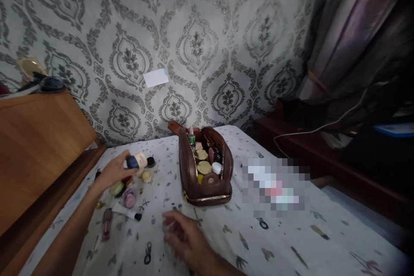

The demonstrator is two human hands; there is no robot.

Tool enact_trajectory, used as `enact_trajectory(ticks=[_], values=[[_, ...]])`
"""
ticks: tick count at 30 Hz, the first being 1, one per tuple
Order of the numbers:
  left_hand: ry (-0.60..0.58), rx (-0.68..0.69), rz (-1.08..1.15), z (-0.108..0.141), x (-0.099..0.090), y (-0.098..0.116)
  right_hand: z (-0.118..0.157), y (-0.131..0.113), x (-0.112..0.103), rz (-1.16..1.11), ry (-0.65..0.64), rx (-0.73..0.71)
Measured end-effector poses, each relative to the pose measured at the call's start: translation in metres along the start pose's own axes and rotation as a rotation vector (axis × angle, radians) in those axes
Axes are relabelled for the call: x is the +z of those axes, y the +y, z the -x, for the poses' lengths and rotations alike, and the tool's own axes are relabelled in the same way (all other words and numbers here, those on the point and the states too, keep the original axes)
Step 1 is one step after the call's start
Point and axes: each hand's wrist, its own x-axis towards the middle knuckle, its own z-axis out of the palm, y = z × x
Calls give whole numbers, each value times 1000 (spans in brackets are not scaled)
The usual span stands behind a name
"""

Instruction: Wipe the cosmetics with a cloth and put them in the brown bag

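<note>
My left hand (118, 169) is closed around a small cream bottle (141, 160) with a dark blue cap, held tilted above the cosmetics on the left of the sheet. Under and beside that hand lie a white tube (124, 211) with a black cap, a pink bottle (130, 198), a brownish-pink tube (106, 224) and a round yellow item (146, 176). In front of the brown bag (206, 192) hovers my right hand (186, 237), its fingers loosely bent and apart, holding nothing. The bag stands unzipped, packed with gold-lidded jars (204, 167), a white-lidded jar (216, 168) and other small containers.
A patterned white sheet (233, 228) covers the surface. To the right of the bag is a pixelated patch hiding what lies there. A wooden panel (42, 133) borders the left, a patterned wall (200, 51) the back. A white cable (310, 131) hangs at right.
</note>
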Motion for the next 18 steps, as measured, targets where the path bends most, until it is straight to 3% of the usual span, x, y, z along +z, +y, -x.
enact_trajectory(ticks=[5,8,10,13,16,18], values=[[-350,253,175,59,-9,61,-3,-9,-3,13,131,-117],[-442,377,209,78,-6,87,-8,-15,-1,1,99,-90],[-436,389,271,84,-1,95,-10,-19,-2,-57,119,-58],[-264,320,428,87,14,96,-12,-24,-5,-225,202,-4],[85,189,606,94,31,98,-10,-26,-6,-366,261,77],[304,205,666,101,42,104,-9,-23,-4,-409,280,119]])
